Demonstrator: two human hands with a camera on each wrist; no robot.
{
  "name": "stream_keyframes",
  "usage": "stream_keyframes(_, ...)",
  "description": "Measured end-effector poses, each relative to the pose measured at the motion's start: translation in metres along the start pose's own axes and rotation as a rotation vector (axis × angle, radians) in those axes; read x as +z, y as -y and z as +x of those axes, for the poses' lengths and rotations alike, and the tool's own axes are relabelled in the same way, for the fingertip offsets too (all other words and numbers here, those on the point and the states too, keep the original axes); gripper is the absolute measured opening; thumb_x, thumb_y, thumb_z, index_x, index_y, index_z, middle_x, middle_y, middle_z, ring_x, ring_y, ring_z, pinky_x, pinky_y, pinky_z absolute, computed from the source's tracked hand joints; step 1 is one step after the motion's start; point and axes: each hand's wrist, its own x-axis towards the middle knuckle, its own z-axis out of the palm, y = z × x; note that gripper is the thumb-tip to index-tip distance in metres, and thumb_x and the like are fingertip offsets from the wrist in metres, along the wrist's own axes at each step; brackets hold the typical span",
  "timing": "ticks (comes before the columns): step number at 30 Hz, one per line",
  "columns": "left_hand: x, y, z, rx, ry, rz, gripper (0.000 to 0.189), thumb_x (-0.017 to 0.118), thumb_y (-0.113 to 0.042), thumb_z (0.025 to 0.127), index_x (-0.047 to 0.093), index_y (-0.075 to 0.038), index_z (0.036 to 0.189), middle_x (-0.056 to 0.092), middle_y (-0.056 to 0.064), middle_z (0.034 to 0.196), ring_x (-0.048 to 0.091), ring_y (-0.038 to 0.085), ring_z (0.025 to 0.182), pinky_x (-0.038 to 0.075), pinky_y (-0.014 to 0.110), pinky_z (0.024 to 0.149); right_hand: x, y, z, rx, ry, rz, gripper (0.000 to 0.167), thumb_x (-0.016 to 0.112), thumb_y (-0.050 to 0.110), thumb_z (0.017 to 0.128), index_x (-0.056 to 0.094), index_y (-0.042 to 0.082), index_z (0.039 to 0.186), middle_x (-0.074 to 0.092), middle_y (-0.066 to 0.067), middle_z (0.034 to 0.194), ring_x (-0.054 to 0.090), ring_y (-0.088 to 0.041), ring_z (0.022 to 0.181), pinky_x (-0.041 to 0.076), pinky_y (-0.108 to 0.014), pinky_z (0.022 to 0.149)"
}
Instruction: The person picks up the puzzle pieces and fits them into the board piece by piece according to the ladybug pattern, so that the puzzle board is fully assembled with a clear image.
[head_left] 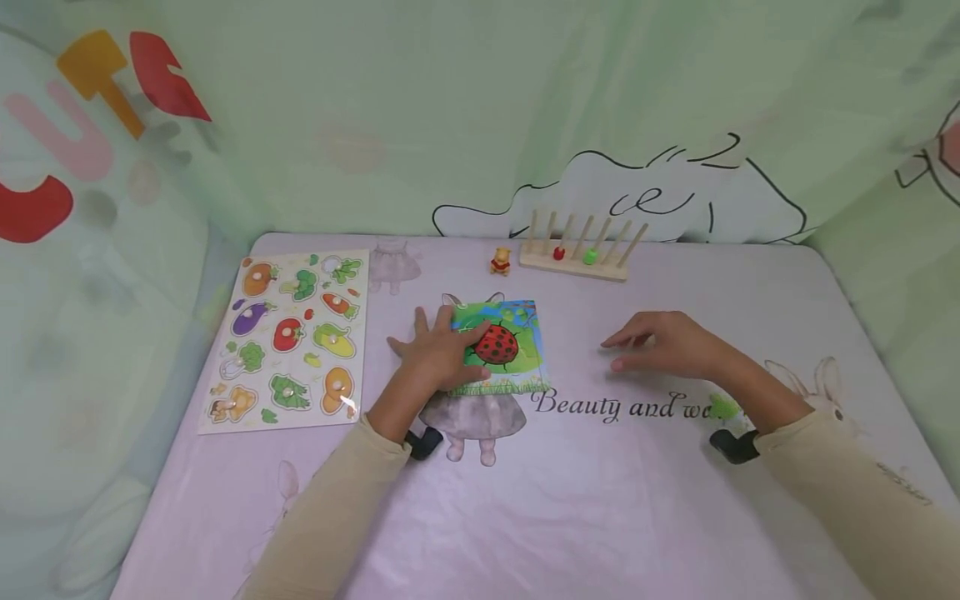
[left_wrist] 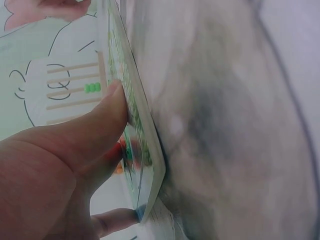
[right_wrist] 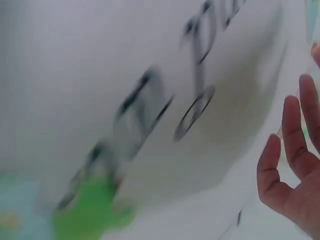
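Note:
A square ladybug puzzle board (head_left: 517, 371) lies flat on the table, its red spotted ladybug (head_left: 498, 345) in the middle. My left hand (head_left: 437, 357) rests with spread fingers over its left side. In the left wrist view the thumb (left_wrist: 112, 107) lies along the edge of the board (left_wrist: 151, 172). To the right, my right hand (head_left: 671, 343) hovers above the table with loosely bent fingers and nothing in them. Below its wrist lies a green shape (head_left: 723, 407), partly covered by the arm and blurred in the right wrist view.
A vegetable peg puzzle (head_left: 300, 358) lies at the left. At the back stand a small bear figure (head_left: 500, 261) and a wooden peg rack (head_left: 573, 265) with red and green beads. The printed tablecloth (head_left: 570, 508) meets a green curtain (head_left: 420, 108) behind.

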Motion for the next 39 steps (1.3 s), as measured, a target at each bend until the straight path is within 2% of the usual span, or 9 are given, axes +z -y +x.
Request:
stream_keyframes(5, 0.000, 0.000, 0.000, 0.003, 0.001, -0.001, 0.081, 0.071, -0.061, 0.088, 0.029, -0.051, 0.157, 0.012, 0.011, 0.168, 0.000, 0.053, 0.155, 0.018, 0.088, 0.104, -0.011, -0.031, -0.018, 0.011, 0.021, 0.003, 0.032, 0.086, 0.040, 0.081, 0.080, 0.028, 0.110, 0.073, 0.006, 0.113, 0.062, -0.021, 0.109, 0.050, -0.044, 0.093)
stream_keyframes(14, 0.000, 0.000, 0.000, 0.001, 0.001, -0.006, 0.081, 0.071, -0.060, 0.088, 0.029, -0.050, 0.157, 0.011, 0.011, 0.169, -0.001, 0.053, 0.155, 0.018, 0.089, 0.104, -0.022, -0.081, -0.047, 0.041, 0.073, -0.016, 0.029, 0.089, 0.038, 0.077, 0.079, 0.029, 0.102, 0.071, 0.008, 0.106, 0.058, -0.011, 0.097, 0.048, -0.024, 0.082)
stream_keyframes(21, -0.001, 0.000, -0.001, -0.002, 0.005, -0.006, 0.081, 0.071, -0.060, 0.088, 0.029, -0.050, 0.157, 0.010, 0.011, 0.169, -0.001, 0.053, 0.156, 0.018, 0.088, 0.104, -0.024, -0.108, -0.061, 0.060, 0.109, 0.006, 0.033, 0.091, 0.035, 0.074, 0.078, 0.028, 0.104, 0.068, 0.007, 0.102, 0.055, -0.007, 0.089, 0.048, -0.022, 0.076)
stream_keyframes(27, -0.002, 0.000, -0.001, -0.004, 0.008, -0.001, 0.081, 0.070, -0.061, 0.088, 0.028, -0.050, 0.157, 0.010, 0.011, 0.169, -0.001, 0.052, 0.156, 0.018, 0.088, 0.104, -0.021, -0.121, -0.066, 0.051, 0.112, 0.046, 0.031, 0.091, 0.032, 0.073, 0.078, 0.028, 0.102, 0.065, 0.006, 0.098, 0.053, -0.009, 0.089, 0.045, -0.022, 0.075)
stream_keyframes(31, -0.002, 0.000, -0.001, -0.005, 0.011, 0.008, 0.081, 0.070, -0.061, 0.088, 0.028, -0.051, 0.157, 0.009, 0.011, 0.169, 0.000, 0.053, 0.156, 0.019, 0.088, 0.104, -0.019, -0.125, -0.068, 0.029, 0.081, 0.066, 0.028, 0.091, 0.026, 0.072, 0.078, 0.027, 0.097, 0.066, 0.005, 0.095, 0.054, -0.010, 0.087, 0.045, -0.021, 0.073)
stream_keyframes(34, -0.002, -0.001, -0.001, -0.005, 0.012, 0.009, 0.081, 0.070, -0.061, 0.089, 0.028, -0.051, 0.157, 0.009, 0.011, 0.170, 0.000, 0.053, 0.156, 0.019, 0.088, 0.104, -0.017, -0.128, -0.067, 0.019, 0.057, 0.065, 0.027, 0.092, 0.024, 0.071, 0.078, 0.028, 0.094, 0.065, 0.006, 0.093, 0.054, -0.010, 0.085, 0.044, -0.020, 0.072)
stream_keyframes(39, -0.002, -0.001, -0.001, -0.006, 0.013, 0.008, 0.082, 0.070, -0.061, 0.088, 0.028, -0.050, 0.157, 0.008, 0.011, 0.170, 0.000, 0.053, 0.156, 0.019, 0.088, 0.105, -0.015, -0.130, -0.064, 0.044, 0.061, 0.043, 0.021, 0.091, 0.024, 0.073, 0.078, 0.029, 0.088, 0.066, 0.008, 0.093, 0.053, -0.008, 0.084, 0.045, -0.020, 0.071)
